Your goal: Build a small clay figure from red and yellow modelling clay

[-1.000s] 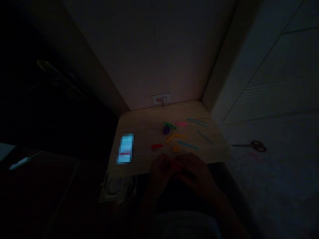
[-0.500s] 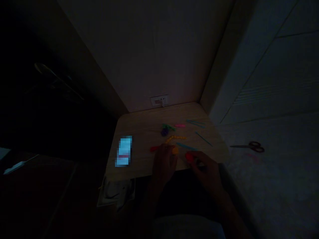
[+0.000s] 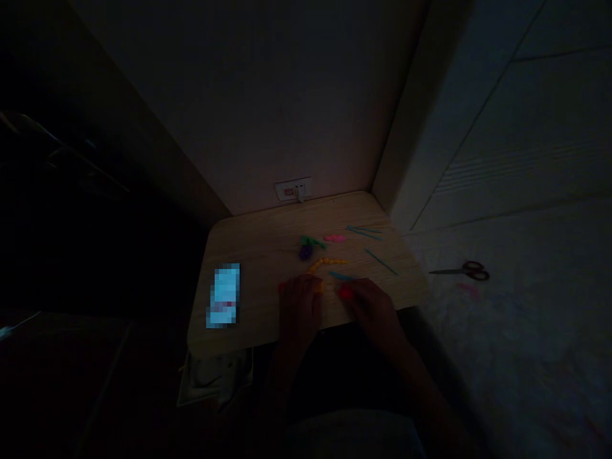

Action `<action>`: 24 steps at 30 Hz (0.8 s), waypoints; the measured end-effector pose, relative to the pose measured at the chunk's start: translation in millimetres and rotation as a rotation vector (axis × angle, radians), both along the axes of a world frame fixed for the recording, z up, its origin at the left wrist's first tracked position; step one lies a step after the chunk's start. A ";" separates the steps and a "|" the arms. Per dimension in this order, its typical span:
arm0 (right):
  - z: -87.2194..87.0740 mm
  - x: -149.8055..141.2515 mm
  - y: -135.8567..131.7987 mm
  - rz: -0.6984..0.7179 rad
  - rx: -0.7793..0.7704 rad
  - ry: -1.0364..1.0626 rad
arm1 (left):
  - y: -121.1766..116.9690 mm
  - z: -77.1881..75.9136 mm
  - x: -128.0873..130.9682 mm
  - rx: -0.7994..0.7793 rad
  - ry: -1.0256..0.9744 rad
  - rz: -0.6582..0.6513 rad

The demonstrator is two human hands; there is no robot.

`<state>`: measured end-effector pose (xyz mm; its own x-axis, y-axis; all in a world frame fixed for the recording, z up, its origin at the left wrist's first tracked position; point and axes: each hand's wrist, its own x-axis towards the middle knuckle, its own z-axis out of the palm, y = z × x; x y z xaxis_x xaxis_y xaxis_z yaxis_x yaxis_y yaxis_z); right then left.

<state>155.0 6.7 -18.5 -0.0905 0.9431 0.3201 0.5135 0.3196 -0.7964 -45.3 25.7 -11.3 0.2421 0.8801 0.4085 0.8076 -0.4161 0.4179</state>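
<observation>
The scene is very dark. My left hand (image 3: 300, 305) is at the front of the small wooden table (image 3: 261, 245), its fingers closed and bent down on an orange lump (image 3: 319, 287). Partly hidden under the same hand, a red piece (image 3: 282, 288) sticks out on its left. A round red lump (image 3: 346, 292) sits at the fingertips of my right hand (image 3: 375, 309), which is closed on it. Just beyond the hands lie a knobbly yellow-orange strip (image 3: 327, 261) and a blue stick (image 3: 340, 276), partly covered by my right hand.
Farther back are a purple piece (image 3: 306, 252), a green piece (image 3: 313, 241), a pink piece (image 3: 335, 238) and thin blue sticks (image 3: 364, 232). A lit, blurred-out phone (image 3: 224, 294) lies at left. Scissors (image 3: 461, 271) lie off the table at right. A wall socket (image 3: 293, 189) holds a plug.
The view has shifted, so the table appears farther left. My left fingers now cover more of the orange lump. My right hand still has the red lump, slightly nearer the blue stick.
</observation>
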 end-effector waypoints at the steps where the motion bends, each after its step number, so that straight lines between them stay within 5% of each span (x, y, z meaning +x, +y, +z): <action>1: -0.5 -1.2 1.9 -0.007 -0.001 -0.015 | -0.9 -0.5 -1.2 0.011 0.008 0.014; 6: -3.2 -2.5 5.8 -0.043 -0.007 -0.050 | -17.5 -4.2 10.1 0.126 -0.082 0.107; 12: -2.1 5.6 6.1 0.023 0.049 -0.213 | -40.7 -21.7 43.1 0.071 -0.196 -0.054; 16: 5.7 20.3 8.9 0.108 0.135 -0.265 | -40.5 -28.5 53.4 0.064 -0.210 -0.062; 24: 10.4 28.5 16.8 -0.046 0.133 -0.219 | -34.6 -22.2 51.9 0.009 -0.355 -0.055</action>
<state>183.5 23.5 -8.1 -0.1297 0.8986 0.4192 0.6854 0.3868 -0.6169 6.6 -8.8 -33.5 0.1304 0.8656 0.4835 0.5888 -0.4600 0.6646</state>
